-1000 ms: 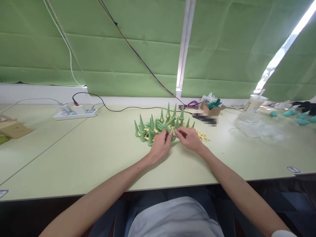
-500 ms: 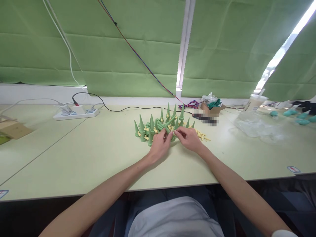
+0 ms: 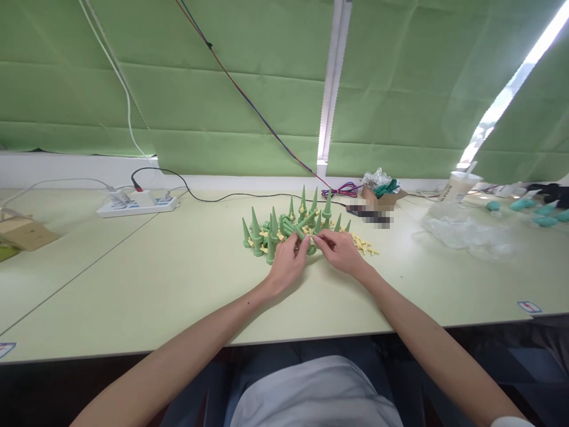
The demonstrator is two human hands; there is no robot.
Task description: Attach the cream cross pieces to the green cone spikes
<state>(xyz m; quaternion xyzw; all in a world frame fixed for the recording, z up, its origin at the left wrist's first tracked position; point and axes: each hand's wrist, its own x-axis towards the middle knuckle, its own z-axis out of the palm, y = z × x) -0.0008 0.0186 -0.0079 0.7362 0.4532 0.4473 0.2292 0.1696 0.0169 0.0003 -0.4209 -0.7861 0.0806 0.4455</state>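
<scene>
My left hand (image 3: 288, 262) is closed, thumb and fingers pinching a green cone-shaped piece (image 3: 300, 230) at the near side of a cluster. Fingertip to fingertip with it, my right hand (image 3: 341, 251) pinches a tiny pale yellow piece, mostly covered by the fingers. Around both hands stand several upright green cones (image 3: 255, 225) with round bases, some with small yellow parts (image 3: 280, 236) on their sides. Other green pieces lie in a heap in the middle. Loose yellow pieces (image 3: 365, 244) are scattered just beyond my right hand.
A white power strip (image 3: 137, 206) with plugs lies at the back left, its black cable (image 3: 231, 194) running behind the cones. At the right are a small carton (image 3: 386, 198), a plastic cup (image 3: 457, 185), a clear bag (image 3: 466, 231) and several teal pieces (image 3: 523, 203).
Both hands stay together in the same spot, with only tiny finger movement. The view has shifted very slightly.
</scene>
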